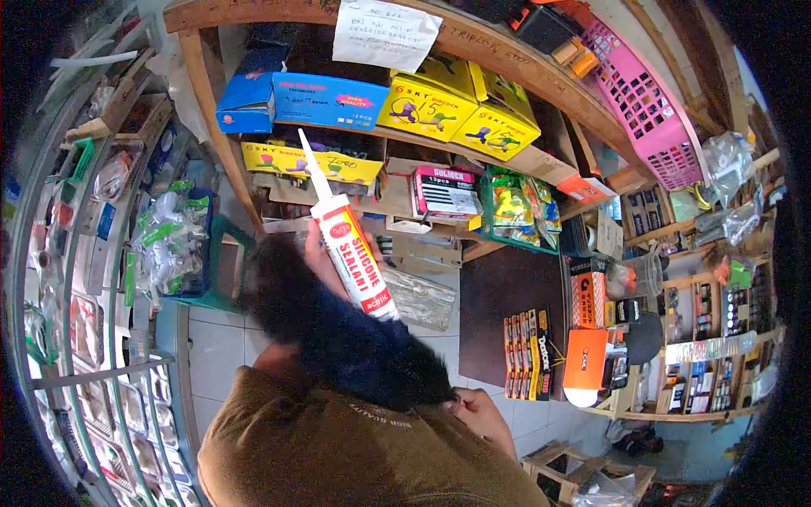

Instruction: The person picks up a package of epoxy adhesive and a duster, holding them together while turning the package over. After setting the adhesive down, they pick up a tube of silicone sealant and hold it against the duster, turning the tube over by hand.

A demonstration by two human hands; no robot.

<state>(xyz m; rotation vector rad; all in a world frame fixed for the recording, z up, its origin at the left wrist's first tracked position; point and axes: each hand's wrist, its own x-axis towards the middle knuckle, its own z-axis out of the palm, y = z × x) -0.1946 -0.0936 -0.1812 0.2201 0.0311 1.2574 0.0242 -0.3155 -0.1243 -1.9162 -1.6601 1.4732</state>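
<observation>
A white and red silicone sealant tube stands tilted in the middle, its long white nozzle pointing up and left. My left hand is wrapped round it from behind, so only part of the fingers and palm shows. Dark, hair-like fluff covers the wrist and the tube's lower end. Lower right, my right hand is closed beside a brown shirt with small lettering. Its fingertips are partly hidden, and I cannot make out what they hold, if anything.
Wooden shelves ahead carry blue boxes, yellow bibcock boxes and a pink-black box. A pink basket sits upper right. Battery packs stand on a brown surface. At left, a green stool stands near bagged goods.
</observation>
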